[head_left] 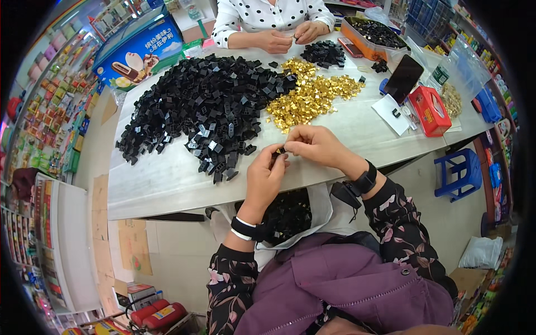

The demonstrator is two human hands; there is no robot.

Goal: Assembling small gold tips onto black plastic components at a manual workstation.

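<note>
My left hand [267,177] pinches a small black plastic piece [277,152] above the front part of the table, with a glint of gold on it. Fingertips of my right hand [315,146] are closed together right against that piece; what they hold is too small and hidden to make out. Just beyond my hands lies a heap of small gold metal pieces [312,97]. To its left spreads a large pile of black plastic pieces [206,100]. Below the table edge, a white bag [320,206] between my arms holds more black pieces [287,215].
Across the table [151,187], a person in a dotted shirt [240,19] handles a small piece near a smaller black heap [324,54]. At right stand an orange tub [368,47], a phone [404,78] and a red tissue box [429,111]. A blue stool [459,174] stands on the floor.
</note>
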